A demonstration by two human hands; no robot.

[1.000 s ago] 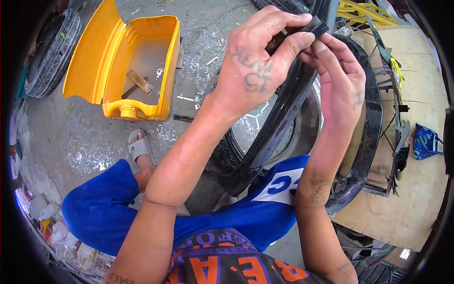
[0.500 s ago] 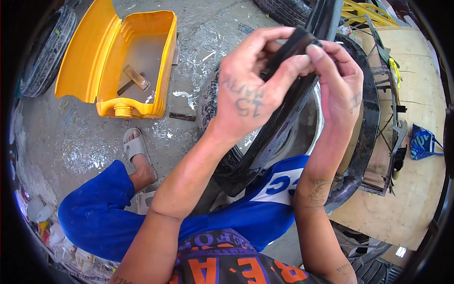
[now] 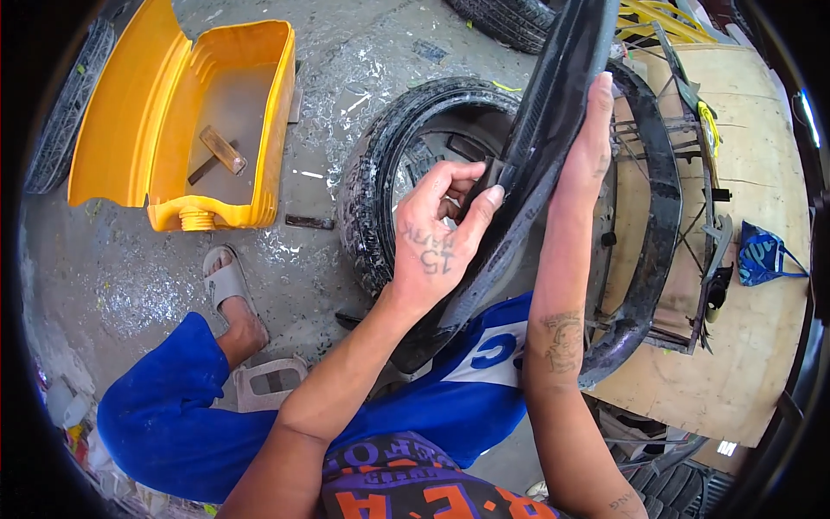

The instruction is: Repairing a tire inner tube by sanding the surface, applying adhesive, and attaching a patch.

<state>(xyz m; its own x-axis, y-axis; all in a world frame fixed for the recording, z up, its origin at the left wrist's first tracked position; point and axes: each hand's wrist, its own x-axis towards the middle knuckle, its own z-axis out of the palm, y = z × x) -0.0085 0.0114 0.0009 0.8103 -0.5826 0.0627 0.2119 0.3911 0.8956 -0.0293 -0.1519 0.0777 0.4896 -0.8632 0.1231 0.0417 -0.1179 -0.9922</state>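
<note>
Yellow jug [image 3: 277, 130]: upper left, cut open; in it we see cloudy water [image 3: 238, 97], a wooden block [image 3: 223, 150] and a dark strip [image 3: 200, 171].
Left hand [image 3: 437, 238]: our grip pinches a dark pad [image 3: 481, 183] against the black panel [image 3: 553, 104], centre frame.
Right hand [image 3: 592, 143]: along the panel's right edge; its grip we cannot tell.

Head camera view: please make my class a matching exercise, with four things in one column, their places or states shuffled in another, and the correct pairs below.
Things
1. left hand
2. right hand
3. yellow container
4. blue item

Places or states
A. open, with cloudy liquid inside
B. pinching a small dark piece
C. lying on the pale board
D. along the right side of the long black part

Pairs: 1-B; 2-D; 3-A; 4-C
</note>
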